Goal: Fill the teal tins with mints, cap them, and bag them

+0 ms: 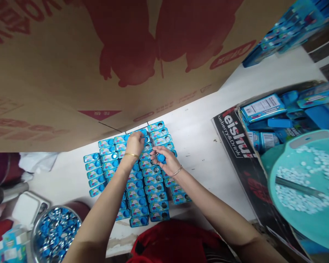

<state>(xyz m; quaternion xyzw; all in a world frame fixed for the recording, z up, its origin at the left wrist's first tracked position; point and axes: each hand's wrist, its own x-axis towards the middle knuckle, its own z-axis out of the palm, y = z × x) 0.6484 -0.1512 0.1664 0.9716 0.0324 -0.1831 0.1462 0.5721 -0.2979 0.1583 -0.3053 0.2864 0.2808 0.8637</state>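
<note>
Rows of small blue tins (136, 193) lie on the white table. Many have a round blue cap at one end, while others, mostly towards the right, show a bare round opening there. My left hand (135, 144) reaches to a tin in the back rows, its fingers drawn together over that tin's end; whatever is between the fingertips is hidden. Just to the right, my right hand (166, 160) is turned palm up above the tins. Its curled fingers hold a round blue cap (161, 158). Whether more caps lie under it cannot be told.
A large cardboard box (71, 80) stands behind the tins. At right, a black carton (233, 146) holds more tins and a turquoise tray (279, 215) of small white tablets with a stick. A metal bowl (35, 237) of blue and silver caps stands at lower left.
</note>
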